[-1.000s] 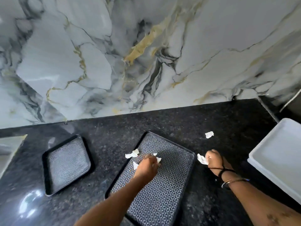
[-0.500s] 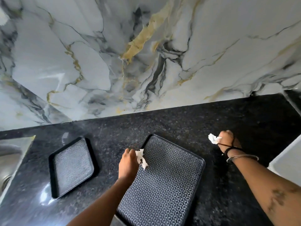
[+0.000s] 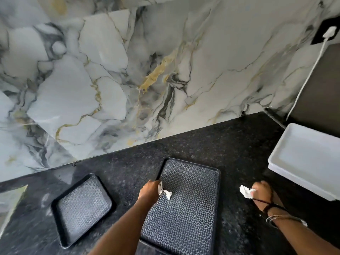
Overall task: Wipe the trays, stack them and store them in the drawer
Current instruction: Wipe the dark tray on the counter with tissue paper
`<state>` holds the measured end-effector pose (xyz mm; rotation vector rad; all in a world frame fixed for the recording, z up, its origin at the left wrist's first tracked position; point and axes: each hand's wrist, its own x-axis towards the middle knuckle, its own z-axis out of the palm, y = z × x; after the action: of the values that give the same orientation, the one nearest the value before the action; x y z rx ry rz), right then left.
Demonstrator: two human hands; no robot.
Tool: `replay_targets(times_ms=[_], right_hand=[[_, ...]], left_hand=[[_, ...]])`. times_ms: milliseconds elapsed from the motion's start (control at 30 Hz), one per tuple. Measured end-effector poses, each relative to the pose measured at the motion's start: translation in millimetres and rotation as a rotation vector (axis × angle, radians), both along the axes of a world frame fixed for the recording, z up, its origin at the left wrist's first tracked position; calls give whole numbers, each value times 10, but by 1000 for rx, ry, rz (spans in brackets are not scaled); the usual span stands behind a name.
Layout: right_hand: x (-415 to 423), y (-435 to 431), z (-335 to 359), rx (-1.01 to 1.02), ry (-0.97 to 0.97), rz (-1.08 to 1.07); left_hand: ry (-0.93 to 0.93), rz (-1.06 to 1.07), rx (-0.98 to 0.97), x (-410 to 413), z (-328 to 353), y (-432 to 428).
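A large black patterned tray [image 3: 191, 203] lies on the dark granite counter [image 3: 230, 148] in front of me. A smaller black patterned tray [image 3: 81, 208] lies to its left. My left hand [image 3: 148, 190] rests at the large tray's left edge, closed on white paper scraps [image 3: 164, 191]. My right hand [image 3: 262, 193] hovers over the counter right of the large tray, pinching more white paper scraps [image 3: 245, 191]. A white tray [image 3: 301, 159] sits at the right.
A marble backsplash [image 3: 147, 70] rises behind the counter. At the upper right a white charger [image 3: 329, 32] with its cable is plugged into a black wall socket. Part of a sink [image 3: 11, 199] shows at the far left.
My left hand gathered the scraps off the large tray and moved to its left edge. My right hand picked up the scrap farther back and drew closer to me. The view tilted.
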<state>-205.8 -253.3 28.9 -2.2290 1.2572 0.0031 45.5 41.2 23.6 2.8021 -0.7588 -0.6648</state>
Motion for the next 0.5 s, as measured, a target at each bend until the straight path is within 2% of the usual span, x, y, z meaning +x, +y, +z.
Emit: replay_targets(times_ms=[67, 167, 233, 333, 400, 500], right_hand=[[-234, 156, 1, 1, 15, -51], [-495, 429, 83, -113, -135, -35], [-627, 633, 170, -109, -129, -63], [-742, 727, 204, 39, -114, -107], [-835, 741, 187, 12, -173, -122], [-980, 744, 202, 8, -220, -125]], left_hand=[[-34, -37, 4, -5, 44, -24], [-50, -40, -33, 18, 66, -79], [-42, -20, -8, 0, 81, -92], [-43, 3, -16, -166, 181, -169], [-9, -7, -111, -448, 295, -308], [162, -36, -333, -1156, 408, -650]])
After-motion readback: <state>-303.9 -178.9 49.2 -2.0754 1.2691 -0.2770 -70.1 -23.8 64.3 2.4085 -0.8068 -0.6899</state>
